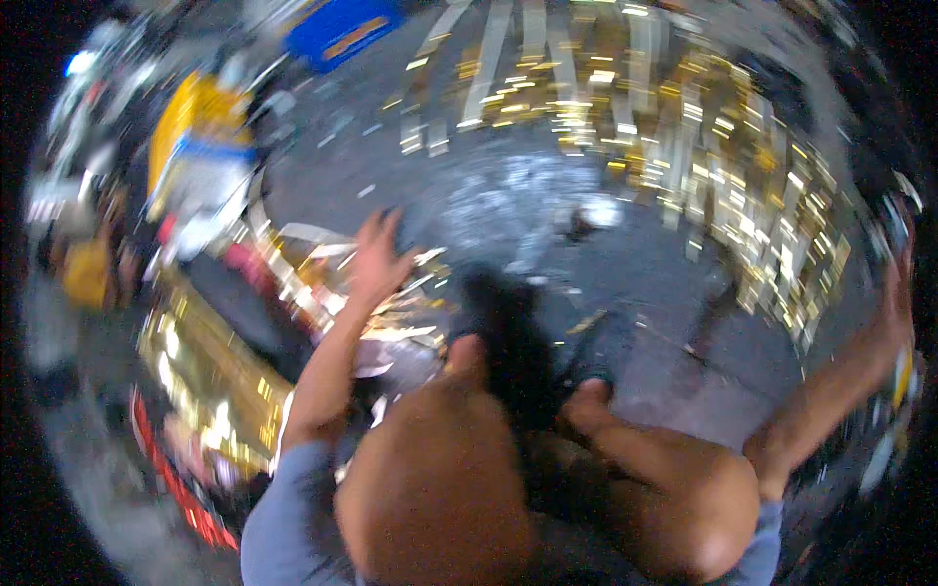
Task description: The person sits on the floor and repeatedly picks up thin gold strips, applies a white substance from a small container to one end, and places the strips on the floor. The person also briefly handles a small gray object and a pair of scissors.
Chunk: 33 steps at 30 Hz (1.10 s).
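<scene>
The whole picture is smeared by motion. My left hand (383, 262) reaches out over the floor with its fingers apart and nothing visible in them. Right beside it lies a tangle of shiny gold strips (308, 278); whether the hand touches them I cannot tell. My right hand (897, 278) is stretched out to the far right rim, its fingers blurred, close to some whitish things I cannot make out. Across the floor ahead, many shiny gold pieces with pale bands (684, 127) spread in a wide arc.
I sit low on the dark floor (674, 361), knees raised. To the left are a yellow and white bag (200, 142) and a long gold shiny bundle (215, 371). A red edge (176, 479) curves at lower left. Something blue and flat (342, 29) lies at the top.
</scene>
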Each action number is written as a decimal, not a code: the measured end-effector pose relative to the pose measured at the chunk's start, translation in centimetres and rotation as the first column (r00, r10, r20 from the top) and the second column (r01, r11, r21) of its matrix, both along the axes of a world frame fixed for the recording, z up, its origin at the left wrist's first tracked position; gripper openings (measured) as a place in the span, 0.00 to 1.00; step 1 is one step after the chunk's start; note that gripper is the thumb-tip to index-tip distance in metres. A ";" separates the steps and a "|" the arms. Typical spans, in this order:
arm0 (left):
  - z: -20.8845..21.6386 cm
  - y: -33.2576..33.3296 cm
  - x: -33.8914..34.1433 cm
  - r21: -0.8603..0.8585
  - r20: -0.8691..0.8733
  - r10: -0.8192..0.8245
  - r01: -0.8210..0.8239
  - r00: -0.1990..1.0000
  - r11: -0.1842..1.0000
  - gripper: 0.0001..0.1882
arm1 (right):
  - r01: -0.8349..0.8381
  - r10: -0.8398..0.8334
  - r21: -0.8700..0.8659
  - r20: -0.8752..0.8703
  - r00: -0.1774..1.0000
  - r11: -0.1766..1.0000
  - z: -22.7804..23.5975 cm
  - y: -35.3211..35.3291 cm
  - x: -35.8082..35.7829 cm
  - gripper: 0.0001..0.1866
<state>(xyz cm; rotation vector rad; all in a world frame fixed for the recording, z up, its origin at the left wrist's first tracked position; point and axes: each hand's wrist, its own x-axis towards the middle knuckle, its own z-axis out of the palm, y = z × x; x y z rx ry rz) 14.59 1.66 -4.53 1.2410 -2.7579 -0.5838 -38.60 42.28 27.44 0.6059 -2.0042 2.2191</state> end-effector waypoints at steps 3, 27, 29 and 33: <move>-0.2 1.7 7.1 -0.193 0.201 -0.136 0.175 0.970 0.965 0.38 | 0.126 -0.132 -0.111 -0.049 0.990 0.986 -1.6 -4.4 -6.1 0.12; -1.5 -0.2 -13.3 0.290 -0.376 -0.098 0.218 0.921 0.932 0.09 | -0.079 -0.084 0.561 0.260 0.962 0.824 -36.7 -6.9 17.5 0.14; -3.5 1.3 -15.0 0.235 -0.469 -0.167 0.305 0.867 0.923 0.12 | -0.361 0.152 0.605 0.369 0.917 0.709 -32.1 -11.7 20.8 0.28; -3.0 2.6 -14.6 0.309 -0.415 -0.148 0.292 0.898 0.905 0.22 | -0.378 0.348 0.570 0.166 0.923 0.729 -29.9 -18.3 24.4 0.28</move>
